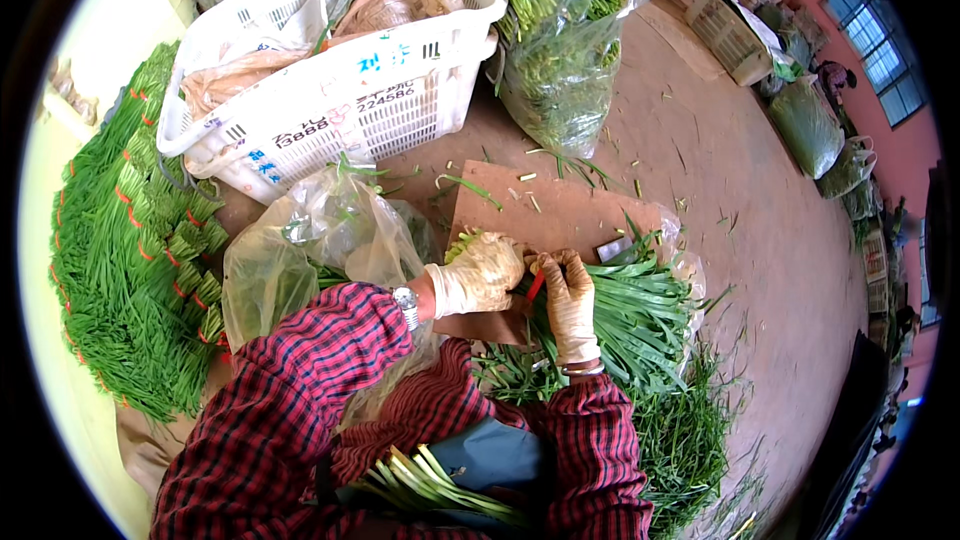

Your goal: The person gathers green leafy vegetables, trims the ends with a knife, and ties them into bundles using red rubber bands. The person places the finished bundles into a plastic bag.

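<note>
My left hand (pixel 487 270), in a stained pale glove, grips a bunch of garlic chives or similar greens. Pale cut stem ends (pixel 460 244) poke out beyond its fingers. The bunch's long green leaves (pixel 637 315) fan out to the right over a clear plastic sheet (pixel 686 262). Beside it, my right hand (pixel 570 300), also gloved, pinches a narrow red tie (pixel 536 285) against the bunch; whether the tie goes fully round is hidden. Under both hands lies a brown board (pixel 555 195). More pale stalks (pixel 427 484) rest across my lap.
Bundled greens with red ties (pixel 135 240) are heaped at the left. A white plastic crate (pixel 330 105) bearing writing holds bags. Behind stands a clear bag of greens (pixel 562 67). An open plastic bag (pixel 330 232) sits by my left arm; loose leaf trimmings (pixel 682 442) cover the floor at right.
</note>
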Demonstrator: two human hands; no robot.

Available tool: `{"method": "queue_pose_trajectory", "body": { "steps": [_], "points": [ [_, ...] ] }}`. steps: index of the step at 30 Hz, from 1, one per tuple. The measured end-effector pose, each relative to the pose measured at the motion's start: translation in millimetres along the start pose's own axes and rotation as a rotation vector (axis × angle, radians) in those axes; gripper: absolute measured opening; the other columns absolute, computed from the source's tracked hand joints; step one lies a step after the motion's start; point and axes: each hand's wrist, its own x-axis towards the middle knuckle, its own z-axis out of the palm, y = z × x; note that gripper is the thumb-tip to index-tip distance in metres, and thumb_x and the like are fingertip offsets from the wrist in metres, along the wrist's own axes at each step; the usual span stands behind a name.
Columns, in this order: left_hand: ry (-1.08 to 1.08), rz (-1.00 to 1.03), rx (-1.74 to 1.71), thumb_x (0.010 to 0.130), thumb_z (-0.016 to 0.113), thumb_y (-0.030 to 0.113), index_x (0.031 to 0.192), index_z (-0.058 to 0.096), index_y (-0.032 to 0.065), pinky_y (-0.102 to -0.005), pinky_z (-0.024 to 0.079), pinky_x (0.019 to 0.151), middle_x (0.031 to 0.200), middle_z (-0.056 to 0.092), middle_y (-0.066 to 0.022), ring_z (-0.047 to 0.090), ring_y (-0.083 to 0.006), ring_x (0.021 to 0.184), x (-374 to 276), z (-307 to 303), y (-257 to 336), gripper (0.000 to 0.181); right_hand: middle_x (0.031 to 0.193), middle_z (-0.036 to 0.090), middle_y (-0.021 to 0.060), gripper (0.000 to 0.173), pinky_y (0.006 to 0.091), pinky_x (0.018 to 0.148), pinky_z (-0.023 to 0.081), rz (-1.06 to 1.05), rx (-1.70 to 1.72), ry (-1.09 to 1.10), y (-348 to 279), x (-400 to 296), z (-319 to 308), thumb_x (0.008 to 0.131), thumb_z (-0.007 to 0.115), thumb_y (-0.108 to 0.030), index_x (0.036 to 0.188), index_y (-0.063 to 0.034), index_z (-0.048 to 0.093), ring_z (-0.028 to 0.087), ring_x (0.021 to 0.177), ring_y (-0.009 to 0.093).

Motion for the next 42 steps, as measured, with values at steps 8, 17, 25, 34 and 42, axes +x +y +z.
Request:
{"method": "queue_pose_trajectory", "body": {
  "steps": [8, 17, 25, 34, 42],
  "points": [
    [0.017, -0.074, -0.106, 0.076, 0.070, 0.044, 0.107, 0.066, 0.0044, -0.0436, 0.046, 0.088, 0.100, 0.065, -0.0138, 0.060, -0.0339, 0.098, 8, -11, 3, 0.051, 0.087, 0.066, 0.0016, 0.016, 0.0220, 0.064, 0.049, 0.173, -0.122, -0.155, -20, 5, -30, 0.098, 0.055, -0.006, 0.111, -0.0026, 0.063, 0.057, 0.068, 0.006],
    [-0.017, -0.124, -0.186, 0.075, 0.070, 0.050, 0.108, 0.063, 0.0028, -0.0446, 0.045, 0.091, 0.103, 0.064, -0.0154, 0.060, -0.0346, 0.100, 11, -6, 3, 0.059, 0.089, 0.066, 0.0087, 0.018, 0.0303, 0.072, 0.050, -0.043, -0.550, -0.219, -34, 7, -21, 0.080, 0.075, -0.008, 0.098, -0.0042, 0.072, 0.063, 0.081, 0.017],
    [-0.177, -0.022, 0.183, 0.068, 0.070, 0.066, 0.134, 0.046, -0.0012, -0.0426, 0.037, 0.104, 0.126, 0.056, -0.0174, 0.051, -0.0322, 0.121, 9, -35, 11, 0.098, 0.078, 0.064, 0.0089, 0.016, 0.0318, 0.065, 0.048, -0.062, -0.359, 0.030, 9, 11, -26, 0.075, 0.079, -0.011, 0.086, -0.0026, 0.071, 0.060, 0.070, 0.020],
    [-0.213, -0.034, 0.269, 0.069, 0.075, 0.034, 0.111, 0.054, 0.0058, -0.0414, 0.052, 0.073, 0.095, 0.063, -0.0100, 0.065, -0.0286, 0.090, 18, -22, -16, 0.055, 0.076, 0.064, 0.0107, 0.020, 0.0321, 0.064, 0.048, 0.002, -0.396, 0.096, 9, 7, -23, 0.076, 0.080, -0.016, 0.087, -0.0018, 0.070, 0.061, 0.068, 0.020],
    [-0.058, 0.043, 0.373, 0.071, 0.074, 0.050, 0.132, 0.050, 0.0086, -0.0491, 0.035, 0.103, 0.128, 0.056, -0.0086, 0.051, -0.0280, 0.121, 16, -46, 2, 0.077, 0.077, 0.063, 0.0100, 0.022, 0.0330, 0.065, 0.050, 0.038, -0.407, 0.148, 32, 21, -28, 0.075, 0.079, -0.018, 0.088, -0.0032, 0.070, 0.063, 0.069, 0.022]
  ]
}}
